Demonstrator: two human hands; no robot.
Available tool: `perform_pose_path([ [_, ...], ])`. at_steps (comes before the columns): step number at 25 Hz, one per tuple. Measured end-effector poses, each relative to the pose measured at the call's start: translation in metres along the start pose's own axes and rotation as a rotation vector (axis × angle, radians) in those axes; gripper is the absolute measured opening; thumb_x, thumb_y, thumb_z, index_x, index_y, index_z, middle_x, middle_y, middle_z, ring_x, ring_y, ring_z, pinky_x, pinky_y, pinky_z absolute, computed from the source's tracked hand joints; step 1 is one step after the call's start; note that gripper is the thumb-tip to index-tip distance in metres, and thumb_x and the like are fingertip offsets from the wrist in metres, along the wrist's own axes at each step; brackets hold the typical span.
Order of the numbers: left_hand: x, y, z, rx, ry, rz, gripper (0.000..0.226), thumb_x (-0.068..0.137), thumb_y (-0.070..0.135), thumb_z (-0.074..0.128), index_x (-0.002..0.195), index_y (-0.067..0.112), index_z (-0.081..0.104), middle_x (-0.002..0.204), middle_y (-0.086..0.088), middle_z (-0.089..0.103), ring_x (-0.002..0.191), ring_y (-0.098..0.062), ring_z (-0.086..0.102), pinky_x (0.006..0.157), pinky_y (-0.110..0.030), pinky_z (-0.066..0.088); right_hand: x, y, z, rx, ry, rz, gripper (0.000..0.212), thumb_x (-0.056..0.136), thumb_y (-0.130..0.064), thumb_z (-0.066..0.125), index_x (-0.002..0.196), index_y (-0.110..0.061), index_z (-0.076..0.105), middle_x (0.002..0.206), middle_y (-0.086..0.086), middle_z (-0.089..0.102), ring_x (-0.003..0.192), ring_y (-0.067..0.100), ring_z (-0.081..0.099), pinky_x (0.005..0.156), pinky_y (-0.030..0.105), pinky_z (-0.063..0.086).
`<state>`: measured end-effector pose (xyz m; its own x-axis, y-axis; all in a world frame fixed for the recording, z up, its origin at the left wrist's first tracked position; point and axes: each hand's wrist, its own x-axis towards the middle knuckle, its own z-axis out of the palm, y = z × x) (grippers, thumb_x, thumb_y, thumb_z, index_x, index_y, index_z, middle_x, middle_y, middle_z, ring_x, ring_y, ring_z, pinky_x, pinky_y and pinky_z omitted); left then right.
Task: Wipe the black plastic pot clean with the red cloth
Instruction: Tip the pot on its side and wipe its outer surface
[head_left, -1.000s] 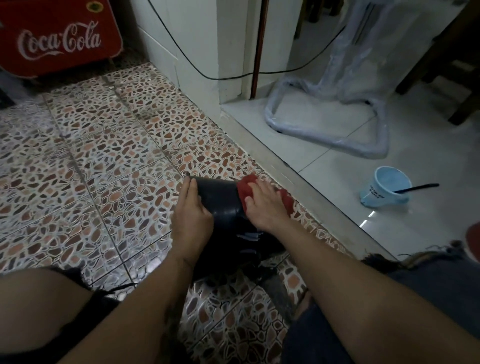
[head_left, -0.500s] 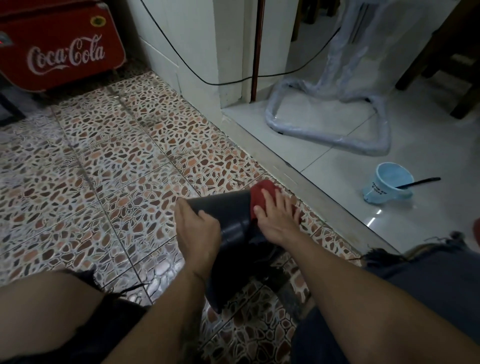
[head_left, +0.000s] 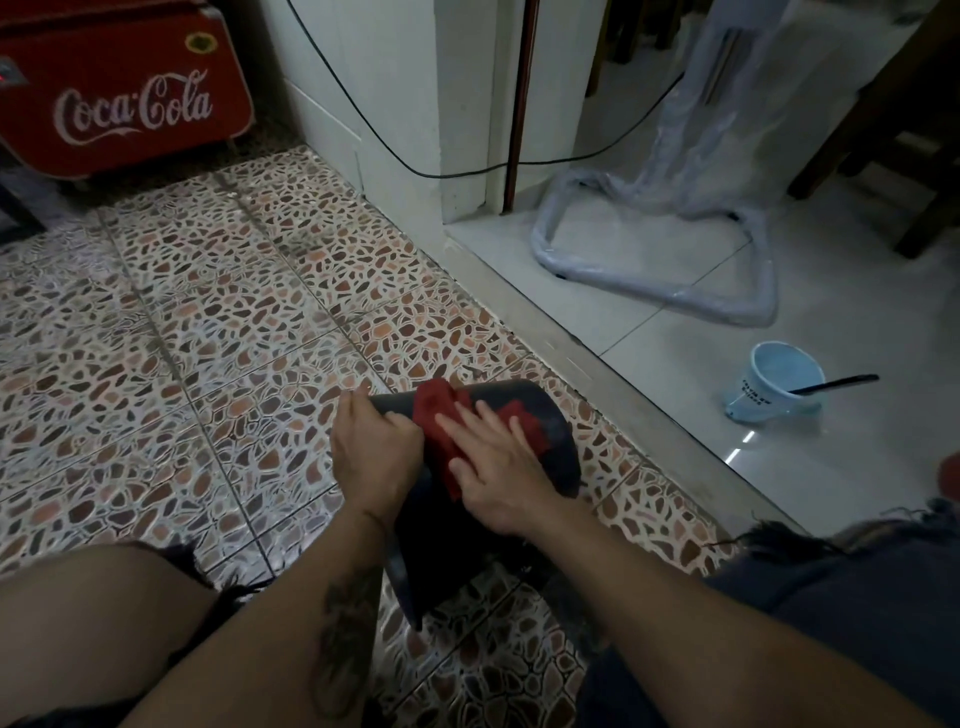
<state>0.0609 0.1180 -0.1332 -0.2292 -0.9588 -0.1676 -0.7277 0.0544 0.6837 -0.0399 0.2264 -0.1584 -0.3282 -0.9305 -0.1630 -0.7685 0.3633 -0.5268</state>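
Cloth coverage is shifting: the red cloth, a moment ago bunched at the pot's far right edge, is now lying spread across the top of the black plastic pot, tipped on its side over the floor. The right hand is pressing it flat, fingers open; the left hand is gripping the pot's left side. Wiping is progressing across fresh wall.

1 black pot | 1 red cloth | 2 hands | 1 blue cup
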Motion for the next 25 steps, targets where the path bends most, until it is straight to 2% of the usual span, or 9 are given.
perform_pose_path([
  [2,0.003,0.001,-0.004,-0.029,0.040,-0.013,0.057,0.081,0.029,0.043,0.133,0.008,0.050,0.140,-0.013,0.054,0.127,-0.035,0.050,0.106,-0.052,0.041,0.005,0.009,0.002,-0.010,0.013,0.038,0.062,0.101,-0.040,0.035,0.160,-0.037,0.016,0.171,-0.006,0.007,0.156,0.020,-0.004,0.124,0.051,-0.008],
  [6,0.003,-0.002,-0.005,-0.094,0.078,-0.034,0.059,0.089,0.023,0.053,0.146,0.012,0.045,0.146,-0.011,0.052,0.134,-0.034,0.045,0.110,-0.045,0.034,0.025,0.046,-0.008,-0.052,0.058,0.351,0.059,0.103,-0.050,0.024,0.160,-0.039,0.011,0.171,-0.004,0.004,0.156,0.024,-0.006,0.122,0.058,-0.007],
  [9,0.010,-0.002,-0.001,-0.088,0.082,-0.050,0.053,0.088,0.027,0.052,0.140,0.012,0.049,0.141,-0.012,0.055,0.130,-0.036,0.048,0.108,-0.050,0.039,0.036,0.060,-0.018,-0.008,0.065,0.530,0.058,0.103,-0.049,0.023,0.160,-0.038,0.013,0.171,-0.002,0.004,0.156,0.028,-0.005,0.121,0.063,-0.001],
  [11,0.018,0.002,-0.002,-0.104,0.069,-0.102,0.049,0.090,0.025,0.052,0.137,0.013,0.049,0.139,-0.011,0.056,0.129,-0.035,0.048,0.106,-0.048,0.039,0.036,0.047,-0.012,-0.008,0.081,0.519,0.058,0.103,-0.045,0.025,0.160,-0.039,0.013,0.171,-0.003,0.002,0.156,0.026,-0.008,0.122,0.060,-0.005],
  [16,0.050,0.009,-0.001,-0.088,0.069,-0.193,0.049,0.087,0.024,0.054,0.135,0.015,0.054,0.133,-0.015,0.058,0.128,-0.036,0.049,0.103,-0.044,0.040,0.027,-0.007,0.013,0.082,0.079,0.089,0.063,0.097,-0.044,0.032,0.159,-0.039,0.020,0.170,-0.008,0.006,0.156,0.016,-0.007,0.121,0.051,-0.016],
  [18,0.055,0.007,0.001,-0.061,0.077,-0.189,0.052,0.087,0.026,0.055,0.138,0.018,0.054,0.135,-0.015,0.058,0.128,-0.037,0.050,0.104,-0.044,0.040,0.027,0.001,0.014,0.063,0.072,0.010,0.063,0.097,-0.045,0.033,0.159,-0.040,0.020,0.170,-0.009,0.007,0.156,0.014,-0.005,0.122,0.049,-0.015],
  [20,0.058,0.006,0.001,-0.033,0.077,-0.155,0.054,0.087,0.028,0.055,0.140,0.017,0.054,0.136,-0.014,0.058,0.128,-0.037,0.051,0.104,-0.044,0.041,0.030,0.023,0.010,0.015,0.121,0.074,0.062,0.100,-0.048,0.031,0.159,-0.040,0.017,0.170,-0.009,0.005,0.156,0.014,-0.005,0.122,0.049,-0.014],
  [23,0.066,0.005,0.003,-0.022,0.074,-0.168,0.055,0.083,0.029,0.055,0.137,0.018,0.057,0.133,-0.012,0.061,0.123,-0.036,0.055,0.102,-0.046,0.047,0.032,0.059,0.001,-0.043,0.143,0.383,0.059,0.103,-0.051,0.021,0.160,-0.040,0.009,0.170,-0.006,-0.003,0.156,0.019,-0.010,0.122,0.055,-0.011],
  [25,0.071,0.005,0.003,-0.004,0.073,-0.183,0.051,0.079,0.027,0.054,0.128,0.015,0.062,0.125,-0.012,0.064,0.114,-0.036,0.060,0.097,-0.047,0.051,0.030,0.065,0.000,-0.045,0.153,0.469,0.058,0.104,-0.048,0.021,0.160,-0.038,0.008,0.171,-0.002,-0.004,0.156,0.023,-0.011,0.123,0.056,-0.009],
])
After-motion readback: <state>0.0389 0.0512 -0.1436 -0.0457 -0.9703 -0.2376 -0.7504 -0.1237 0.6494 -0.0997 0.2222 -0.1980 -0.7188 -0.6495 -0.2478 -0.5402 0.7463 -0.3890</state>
